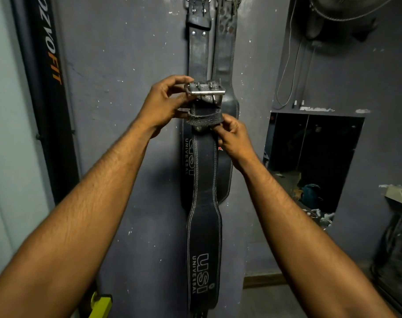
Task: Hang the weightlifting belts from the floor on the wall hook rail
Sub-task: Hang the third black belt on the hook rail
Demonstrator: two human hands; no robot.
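Below two belts already hanging [199,53] on the wall, the left hand [163,106] pinches a black belt's buckle [204,88], the right hand [232,138] grips its strap; lifting the buckle squarely should catch the hook.

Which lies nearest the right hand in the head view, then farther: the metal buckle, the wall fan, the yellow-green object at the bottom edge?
From the right hand:
1. Metal buckle, just up and left of it, at the top of the held belt, in the left hand.
2. Wall fan, top right corner.
3. Yellow-green object, bottom left.
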